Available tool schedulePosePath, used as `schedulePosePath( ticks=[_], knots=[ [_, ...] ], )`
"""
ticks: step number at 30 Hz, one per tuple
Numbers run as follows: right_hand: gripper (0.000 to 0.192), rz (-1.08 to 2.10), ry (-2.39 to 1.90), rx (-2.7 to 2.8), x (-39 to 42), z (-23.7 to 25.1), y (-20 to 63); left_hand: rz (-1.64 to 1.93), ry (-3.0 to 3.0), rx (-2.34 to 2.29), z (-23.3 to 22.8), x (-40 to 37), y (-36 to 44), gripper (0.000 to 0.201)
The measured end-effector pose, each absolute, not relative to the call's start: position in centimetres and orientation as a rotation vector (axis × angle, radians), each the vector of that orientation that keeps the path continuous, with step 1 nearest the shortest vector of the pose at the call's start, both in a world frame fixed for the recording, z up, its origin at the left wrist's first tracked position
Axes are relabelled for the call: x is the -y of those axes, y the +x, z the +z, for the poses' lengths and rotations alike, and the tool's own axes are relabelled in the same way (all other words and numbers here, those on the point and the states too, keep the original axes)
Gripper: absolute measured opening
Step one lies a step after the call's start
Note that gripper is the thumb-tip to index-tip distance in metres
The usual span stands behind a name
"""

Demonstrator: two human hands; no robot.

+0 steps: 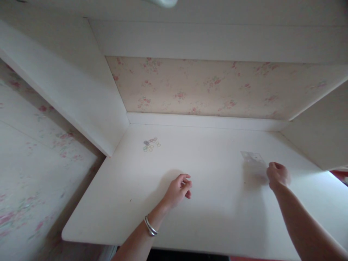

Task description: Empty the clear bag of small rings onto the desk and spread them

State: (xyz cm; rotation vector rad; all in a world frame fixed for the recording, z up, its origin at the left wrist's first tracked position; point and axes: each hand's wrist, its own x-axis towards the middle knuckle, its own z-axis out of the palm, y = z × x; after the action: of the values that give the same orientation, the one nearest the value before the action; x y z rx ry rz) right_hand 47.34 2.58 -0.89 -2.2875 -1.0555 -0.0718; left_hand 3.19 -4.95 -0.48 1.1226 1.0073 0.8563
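My right hand point(277, 174) is closed, its fingers pinching the edge of a small clear plastic bag point(253, 158) at the right of the white desk. The bag stretches out to the left of the fingers, over its shadow. Above the middle of the desk is my left hand point(178, 189), with loosely curled fingers apart and nothing in them; a silver bangle point(150, 226) circles that wrist. Farther back on the left lies a loose cluster of small thin rings point(150, 144), like little elastic bands, in grey, pink, yellowish and greenish tones.
The white desk point(206, 148) has a low ledge point(209, 120) along its back. White side panels point(67, 69) close it in at left and right, and a white shelf point(217, 40) overhangs it. A tiny dark speck point(130, 200) lies on the left. Flowered wallpaper point(201, 88) covers the wall.
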Motion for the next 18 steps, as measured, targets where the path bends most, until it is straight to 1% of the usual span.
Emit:
schedulePosePath(
  ticks=[3, 5, 9, 12, 15, 18],
  knots=[
    [0.049, -0.112, -2.289, 0.939, -1.6, 0.1, 44.3, 0.822, 1.158, -1.052, -0.2, 5.0, 3.1, 0.037],
    [0.045, -0.052, -2.143, 0.972, -0.7, 0.4, 41.2, 0.790, 1.272, -1.114, 0.3, 4.8, 2.6, 0.032],
    [0.044, 0.317, -1.911, 1.115, 1.6, -0.3, 33.8, 0.818, 1.706, -1.339, 2.0, 3.2, -0.5, 0.024],
    [0.040, 0.550, -1.768, 1.294, 3.1, -1.4, 28.3, 0.782, 1.957, -1.660, 2.8, 0.7, -4.1, 0.025],
    [0.040, 0.627, -1.685, 1.447, 4.2, -1.9, 24.2, 0.537, 2.068, -2.097, 3.2, -2.2, -7.6, 0.030],
    [0.038, 0.618, -1.635, 1.640, 4.6, -1.8, 22.3, 0.252, 2.029, -2.381, 3.4, -4.8, -10.1, 0.047]
  ],
)
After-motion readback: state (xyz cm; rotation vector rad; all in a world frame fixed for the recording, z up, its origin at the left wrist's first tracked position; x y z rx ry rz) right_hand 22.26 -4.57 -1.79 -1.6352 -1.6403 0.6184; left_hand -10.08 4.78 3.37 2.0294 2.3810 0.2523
